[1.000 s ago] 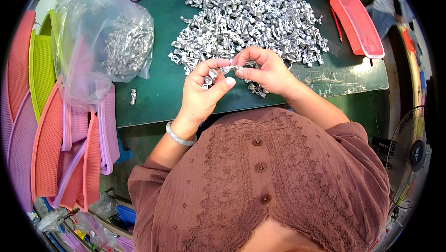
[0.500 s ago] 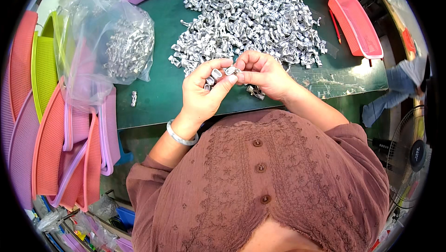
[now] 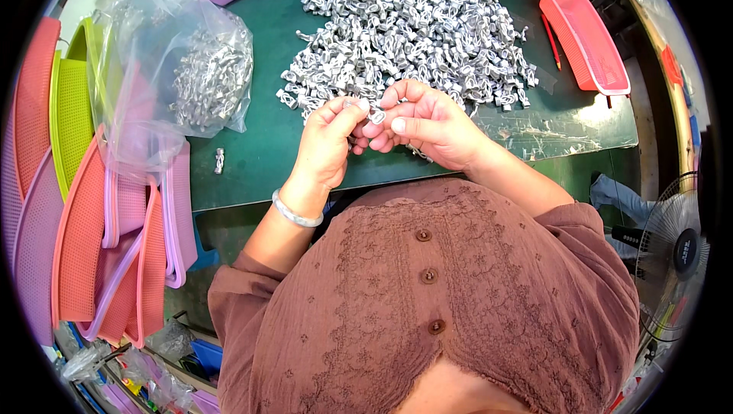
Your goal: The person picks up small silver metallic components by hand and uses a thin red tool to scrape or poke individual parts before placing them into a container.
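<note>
Over the table's near edge, my left hand (image 3: 327,137) is closed, with a small silver metal fitting (image 3: 376,116) at its thumb and fingertips. The fitting has a looped, ring-like end. Close against it, my right hand (image 3: 435,125) has curled fingers that meet the left fingertips; its thumb and index finger are a little apart. What the right fingers hold is hidden. Below the right palm, bits of silver metal (image 3: 418,153) show partly; whether they are held or lie on the table, I cannot tell. Beyond both hands rises a large heap of similar metal fittings (image 3: 412,28).
A clear plastic bag (image 3: 141,40) of fittings stands at left on the green table (image 3: 267,173), near one loose fitting (image 3: 220,160). Stacked plastic baskets (image 3: 76,238) fill the left side. A pink basket (image 3: 584,43) and red pencil (image 3: 551,41) lie right. A fan (image 3: 679,250) stands lower right.
My left hand has turned over, and the several fittings in its fingers are now mostly hidden. My right thumb and index finger have parted. At right, the person's legs have moved lower.
</note>
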A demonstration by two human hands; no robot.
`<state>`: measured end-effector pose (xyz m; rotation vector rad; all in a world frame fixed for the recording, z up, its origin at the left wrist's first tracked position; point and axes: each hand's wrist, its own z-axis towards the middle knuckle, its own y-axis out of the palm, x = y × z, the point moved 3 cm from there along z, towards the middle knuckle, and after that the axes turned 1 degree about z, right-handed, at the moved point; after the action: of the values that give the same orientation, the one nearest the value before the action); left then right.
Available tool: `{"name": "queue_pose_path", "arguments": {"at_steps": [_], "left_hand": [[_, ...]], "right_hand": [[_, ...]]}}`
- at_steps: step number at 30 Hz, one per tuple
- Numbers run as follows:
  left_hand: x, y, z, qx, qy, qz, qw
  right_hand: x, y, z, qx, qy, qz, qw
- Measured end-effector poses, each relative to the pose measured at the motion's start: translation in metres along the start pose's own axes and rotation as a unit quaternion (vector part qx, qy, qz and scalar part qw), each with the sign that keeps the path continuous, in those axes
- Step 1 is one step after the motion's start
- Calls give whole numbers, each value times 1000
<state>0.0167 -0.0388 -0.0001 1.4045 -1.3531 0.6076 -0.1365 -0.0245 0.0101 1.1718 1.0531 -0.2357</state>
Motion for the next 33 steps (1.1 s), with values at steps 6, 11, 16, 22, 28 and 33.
{"name": "queue_pose_path", "arguments": {"at_steps": [6,11,16,22,28,33], "left_hand": [[-2,1,0,-22,-27,-21,999],[1,2,-2,17,3,-19,1000],[9,7,-9,28,157,49,986],[8,9,-12,5,207,70,976],[7,9,-12,-3,179,24,984],[2,3,-8,-31,135,-35,990]], "right_hand": [[-1,2,0,3,-4,0,1000],[0,2,0,13,5,10,1000],[4,-5,2,46,23,-1,999],[3,-7,3,73,-21,-34,997],[-1,-6,2,99,-86,-125,983],[-4,-5,-1,101,-115,-196,969]]}}
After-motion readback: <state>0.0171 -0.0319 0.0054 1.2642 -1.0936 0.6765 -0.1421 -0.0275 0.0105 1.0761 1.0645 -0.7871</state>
